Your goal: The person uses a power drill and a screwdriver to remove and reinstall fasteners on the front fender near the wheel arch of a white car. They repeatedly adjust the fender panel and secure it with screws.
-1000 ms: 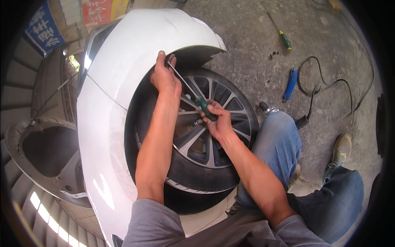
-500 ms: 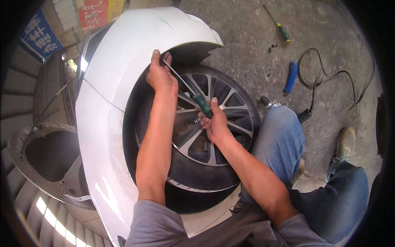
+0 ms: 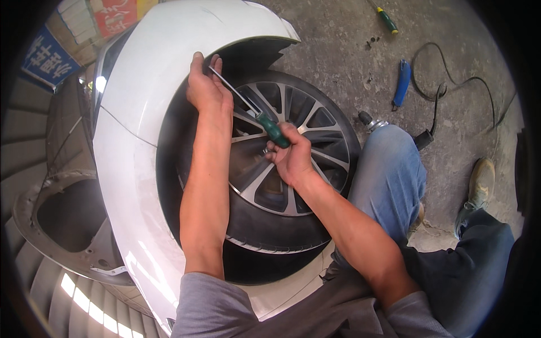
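Observation:
My right hand (image 3: 290,159) grips the green handle of a long screwdriver (image 3: 256,115), in front of a silver alloy wheel (image 3: 284,163) with a black tyre (image 3: 265,234). The steel shaft runs up and left to the rim of the white fender (image 3: 141,96) over the wheel arch. My left hand (image 3: 207,87) holds that fender edge, with its fingers curled around the shaft's tip. The tip itself is hidden behind those fingers.
On the concrete floor at the upper right lie a second green-handled screwdriver (image 3: 387,19), a blue tool (image 3: 401,83), a black cable (image 3: 451,84) and small loose screws (image 3: 372,40). My knees in blue jeans (image 3: 389,180) crouch beside the tyre. A removed car panel (image 3: 62,219) lies at left.
Both hands with the screwdriver have shifted slightly left and up along the fender edge; the grip on the handle and on the fender is the same.

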`<state>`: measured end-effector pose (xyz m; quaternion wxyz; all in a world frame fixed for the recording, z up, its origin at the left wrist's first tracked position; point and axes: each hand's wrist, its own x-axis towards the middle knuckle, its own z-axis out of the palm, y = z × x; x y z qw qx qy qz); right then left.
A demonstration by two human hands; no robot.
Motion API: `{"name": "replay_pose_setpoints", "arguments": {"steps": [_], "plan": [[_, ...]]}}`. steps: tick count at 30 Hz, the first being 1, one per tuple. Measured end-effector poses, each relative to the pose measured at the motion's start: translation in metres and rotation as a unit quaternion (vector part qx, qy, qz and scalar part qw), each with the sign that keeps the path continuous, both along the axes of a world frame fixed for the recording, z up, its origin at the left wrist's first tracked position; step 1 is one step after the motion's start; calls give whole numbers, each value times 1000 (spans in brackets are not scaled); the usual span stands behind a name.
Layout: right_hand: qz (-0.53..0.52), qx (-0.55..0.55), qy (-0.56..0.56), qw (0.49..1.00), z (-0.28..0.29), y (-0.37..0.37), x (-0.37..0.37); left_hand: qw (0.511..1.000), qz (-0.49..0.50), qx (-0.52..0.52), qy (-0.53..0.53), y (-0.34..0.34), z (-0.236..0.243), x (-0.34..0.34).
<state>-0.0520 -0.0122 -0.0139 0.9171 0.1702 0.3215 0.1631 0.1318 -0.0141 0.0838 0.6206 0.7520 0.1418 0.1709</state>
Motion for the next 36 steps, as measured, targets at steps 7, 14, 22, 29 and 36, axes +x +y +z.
{"name": "replay_pose_setpoints", "arguments": {"steps": [7, 14, 22, 29, 36], "plan": [[65, 72, -87, 992, -22, -11, -4, 1000, -2, 2, 2, 3, 1, -1], [43, -8, -40, 998, -13, -1, -2, 1000, 2, 8, 3, 0, 3, -3], [-13, 76, -14, 997, -16, -2, 4, 1000, 0, 5, 5, 0, 2, -3], [12, 111, 9, 994, -6, -27, 7, 1000, -6, -1, 2, 2, 1, -1], [4, 180, -142, 973, -49, -2, -2, 1000, 0, 5, 0, 0, 2, -1]]}}
